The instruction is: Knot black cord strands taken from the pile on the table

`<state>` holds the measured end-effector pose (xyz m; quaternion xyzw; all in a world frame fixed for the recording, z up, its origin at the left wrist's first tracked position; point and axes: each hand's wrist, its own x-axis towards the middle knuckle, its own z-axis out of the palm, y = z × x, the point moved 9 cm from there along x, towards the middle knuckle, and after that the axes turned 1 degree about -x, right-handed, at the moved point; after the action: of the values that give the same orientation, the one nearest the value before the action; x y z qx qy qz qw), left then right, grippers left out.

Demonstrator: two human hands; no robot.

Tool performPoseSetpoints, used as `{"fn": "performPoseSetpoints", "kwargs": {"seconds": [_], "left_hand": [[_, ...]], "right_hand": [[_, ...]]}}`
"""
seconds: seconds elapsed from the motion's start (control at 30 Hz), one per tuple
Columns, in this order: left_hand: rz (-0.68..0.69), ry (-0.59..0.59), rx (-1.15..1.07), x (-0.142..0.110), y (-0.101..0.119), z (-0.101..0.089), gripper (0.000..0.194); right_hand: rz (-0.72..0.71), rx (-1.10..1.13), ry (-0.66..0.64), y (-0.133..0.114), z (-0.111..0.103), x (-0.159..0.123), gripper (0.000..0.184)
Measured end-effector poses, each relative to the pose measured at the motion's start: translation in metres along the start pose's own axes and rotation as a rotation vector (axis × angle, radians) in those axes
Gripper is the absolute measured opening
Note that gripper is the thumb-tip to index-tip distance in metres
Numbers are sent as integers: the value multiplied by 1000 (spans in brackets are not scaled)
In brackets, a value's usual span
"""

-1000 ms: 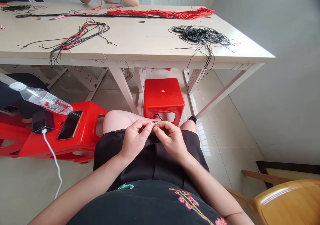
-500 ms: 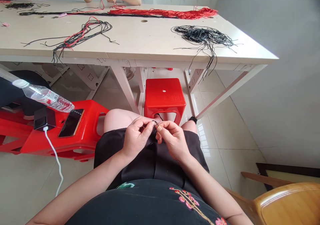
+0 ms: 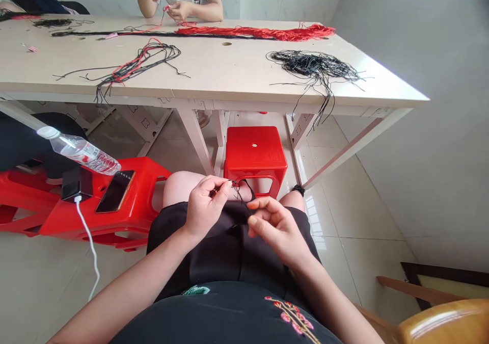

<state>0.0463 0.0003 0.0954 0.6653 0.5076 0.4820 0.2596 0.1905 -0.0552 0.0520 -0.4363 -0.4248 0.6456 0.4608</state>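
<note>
Above my lap, my left hand (image 3: 206,204) pinches a thin black cord (image 3: 237,190) between thumb and forefinger, where it forms a small loop or knot. A strand slants down from there to my right hand (image 3: 277,229), lower and to the right. Its end appears to lie between the thumb and a bent finger, while the forefinger is lifted a little away. The exact contact at the right fingertips is too small to see clearly.
On the table (image 3: 214,71) lie a black cord bundle (image 3: 309,63), mixed black and red cords (image 3: 141,61) and a long red hank (image 3: 260,32). A co-worker's hand (image 3: 179,10) holds red cord. Left, a red stool (image 3: 137,191) carries a bottle (image 3: 86,153), phone (image 3: 115,191) and charger (image 3: 77,185).
My right hand has moved down and right, away from my left hand, drawing a strand between them. My left hand keeps its pinch. The view has tilted up slightly.
</note>
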Motion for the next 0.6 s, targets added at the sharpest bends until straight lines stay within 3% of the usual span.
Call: {"fn": "performPoseSetpoints", "kwargs": {"seconds": [0.17, 0.33, 0.4, 0.47, 0.6], "left_hand": [[-39, 48, 54, 6, -3, -16, 14], [7, 27, 58, 5, 5, -21, 18], [19, 11, 63, 3, 8, -21, 19], [25, -8, 60, 0, 11, -21, 21], [8, -58, 51, -4, 14, -18, 23]], "right_hand": [[2, -434, -69, 2, -3, -25, 34], [-100, -613, -180, -7, 11, -28, 27], [-132, -541, -190, -7, 16, -25, 24], [-97, -295, -196, 2, 21, -20, 22], [-10, 163, -244, 24, 36, -9, 40]]}}
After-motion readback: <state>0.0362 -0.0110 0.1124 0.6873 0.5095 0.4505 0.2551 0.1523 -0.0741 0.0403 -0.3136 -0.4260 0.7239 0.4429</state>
